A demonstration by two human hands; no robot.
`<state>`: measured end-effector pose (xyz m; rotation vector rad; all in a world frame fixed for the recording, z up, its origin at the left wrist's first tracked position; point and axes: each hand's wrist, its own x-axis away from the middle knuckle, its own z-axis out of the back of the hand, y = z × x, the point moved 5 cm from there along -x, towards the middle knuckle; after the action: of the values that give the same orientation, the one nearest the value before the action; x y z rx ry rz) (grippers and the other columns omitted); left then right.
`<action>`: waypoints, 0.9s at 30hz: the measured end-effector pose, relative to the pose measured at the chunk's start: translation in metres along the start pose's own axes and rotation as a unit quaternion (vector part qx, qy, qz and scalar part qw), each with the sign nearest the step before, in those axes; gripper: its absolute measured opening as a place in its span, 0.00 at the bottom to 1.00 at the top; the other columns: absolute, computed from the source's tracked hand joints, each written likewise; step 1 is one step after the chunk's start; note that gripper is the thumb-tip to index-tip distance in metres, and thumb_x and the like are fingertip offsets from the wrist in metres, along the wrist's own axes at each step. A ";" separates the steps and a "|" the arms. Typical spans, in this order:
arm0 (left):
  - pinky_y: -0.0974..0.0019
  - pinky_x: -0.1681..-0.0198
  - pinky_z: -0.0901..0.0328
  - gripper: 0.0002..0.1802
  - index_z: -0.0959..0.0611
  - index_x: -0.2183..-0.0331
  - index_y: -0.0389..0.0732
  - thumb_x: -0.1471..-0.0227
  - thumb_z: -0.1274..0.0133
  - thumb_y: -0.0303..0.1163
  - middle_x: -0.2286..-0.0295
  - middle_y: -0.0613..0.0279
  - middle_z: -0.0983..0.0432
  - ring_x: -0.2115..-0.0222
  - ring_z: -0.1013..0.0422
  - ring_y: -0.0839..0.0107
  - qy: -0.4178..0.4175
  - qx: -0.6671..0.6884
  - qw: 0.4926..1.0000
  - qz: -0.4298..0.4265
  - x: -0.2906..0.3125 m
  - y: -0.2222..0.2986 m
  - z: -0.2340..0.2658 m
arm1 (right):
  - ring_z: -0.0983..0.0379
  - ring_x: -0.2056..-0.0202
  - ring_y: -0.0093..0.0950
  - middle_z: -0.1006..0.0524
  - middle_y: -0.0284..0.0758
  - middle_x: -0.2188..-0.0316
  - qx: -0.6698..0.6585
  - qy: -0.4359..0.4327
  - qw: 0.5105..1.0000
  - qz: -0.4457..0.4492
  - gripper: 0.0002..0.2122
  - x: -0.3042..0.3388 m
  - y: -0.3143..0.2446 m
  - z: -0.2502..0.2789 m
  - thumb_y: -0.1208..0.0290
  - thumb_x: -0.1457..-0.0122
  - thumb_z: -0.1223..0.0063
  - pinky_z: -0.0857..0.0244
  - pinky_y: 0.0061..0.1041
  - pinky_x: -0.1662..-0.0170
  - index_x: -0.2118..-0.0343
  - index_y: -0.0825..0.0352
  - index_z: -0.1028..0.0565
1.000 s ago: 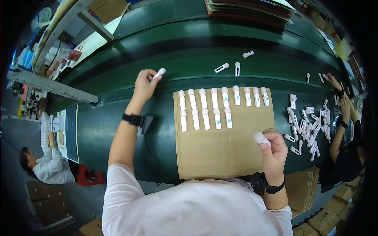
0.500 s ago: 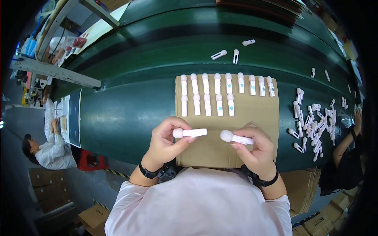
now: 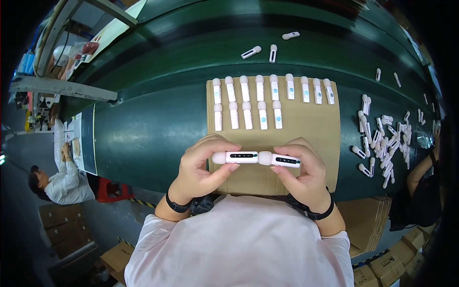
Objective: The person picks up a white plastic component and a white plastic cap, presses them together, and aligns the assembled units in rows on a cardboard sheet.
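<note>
My left hand (image 3: pixel 201 166) is closed, thumb and fingers pinching a small white wand massager (image 3: pixel 241 157) with a rounded pale head. Level with it, my right hand (image 3: pixel 307 173) grips a second wand massager (image 3: pixel 286 161) the same way. Both lie sideways, heads to the left, with dark button panels showing. The right one's head meets or nearly meets the tail of the left one. Beneath is a cardboard sheet (image 3: pixel 306 138), where more massagers stand in two rows along its far part; several bear blue round marks.
A loose heap of massagers (image 3: pixel 382 148) lies on the green bench (image 3: pixel 143 129) at the right, with a few more at the far side. A metal frame (image 3: pixel 62 88) stands at the left. One person (image 3: pixel 69 184) sits far left; another person's arm (image 3: pixel 423 174) is at the right edge.
Both massagers have been turned so their dark panels show. My hands have moved closer together, closing the gap between the two pieces. The view has shifted slightly.
</note>
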<state>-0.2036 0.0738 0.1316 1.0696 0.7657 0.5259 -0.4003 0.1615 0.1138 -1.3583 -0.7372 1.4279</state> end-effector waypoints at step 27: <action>0.66 0.63 0.31 0.13 0.17 0.65 0.34 0.58 0.38 0.17 0.67 0.55 0.20 0.65 0.24 0.65 -0.007 -0.026 1.000 -0.002 -0.002 0.000 -0.003 | 0.29 0.66 0.31 0.26 0.41 0.64 -0.015 -0.018 0.999 0.023 0.12 -0.003 -0.011 0.002 0.87 0.52 0.40 0.35 0.25 0.61 0.63 0.71 0.24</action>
<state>-0.2073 0.0743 0.1317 1.0219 0.7373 0.5307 -0.3997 0.1622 0.1255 -1.3836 -0.7580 1.4871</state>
